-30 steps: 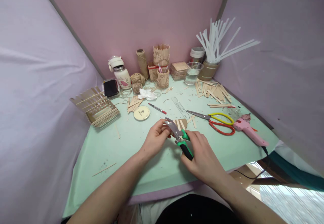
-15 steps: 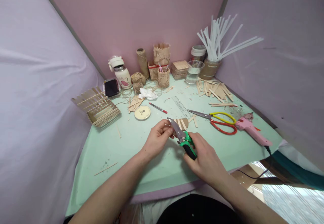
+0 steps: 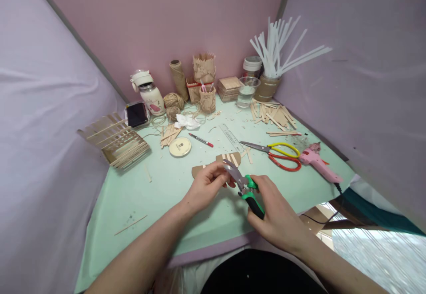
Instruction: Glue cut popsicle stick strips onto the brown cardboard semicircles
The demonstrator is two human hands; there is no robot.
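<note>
In my right hand (image 3: 276, 207) are pruning shears (image 3: 240, 179) with green and black handles, the spring showing between them. Their metal blades point up and left, close to the fingertips of my left hand (image 3: 207, 185). The left thumb and fingers are pinched together at the blades. Whatever they hold is hidden or too small to name. Just beyond lies a brown cardboard piece (image 3: 237, 157) with pale wooden strips across it. More brown cardboard (image 3: 197, 171) shows from behind my left hand.
Scissors (image 3: 266, 148) and a pink glue gun (image 3: 317, 163) lie at the right. A ruler (image 3: 229, 136), a pen (image 3: 201, 139) and a round lid (image 3: 180, 147) sit mid-table. A slatted wooden basket (image 3: 126, 152) stands left. Behind are twine (image 3: 173, 100), a water bowl (image 3: 246, 94) and loose sticks (image 3: 274, 114).
The shears' handles have spread further apart, and my right hand has shifted slightly right and down. The view has turned, so the table things sit further left. Cardboard now shows behind my left hand.
</note>
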